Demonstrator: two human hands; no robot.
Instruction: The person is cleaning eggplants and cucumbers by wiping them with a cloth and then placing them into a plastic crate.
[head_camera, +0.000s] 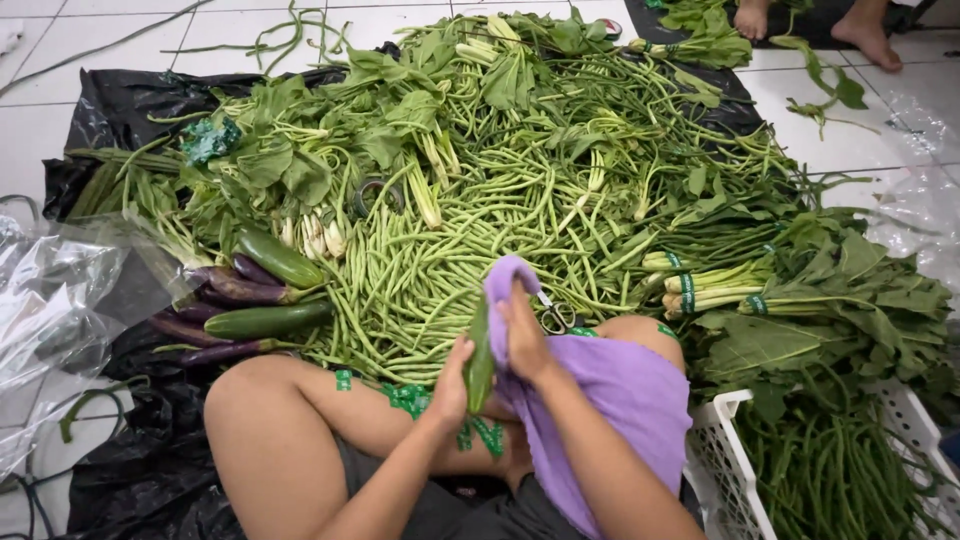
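My left hand (452, 385) holds a green cucumber (480, 362) upright just above my lap. My right hand (522, 338) presses a purple cloth (620, 395) against the cucumber's upper part; the cloth drapes over my right knee. A large heap of long green beans (480, 240) lies right in front of my hands. Small scissors (556, 316) rest on the beans beside my right hand.
Cucumbers (270, 320) and purple eggplants (235, 290) lie at left on black plastic (130, 100). Leafy greens (330, 150) ring the beans. A white crate (725, 470) of beans stands at lower right. Clear bags (60, 290) lie left. Another person's feet (865, 35) are at top right.
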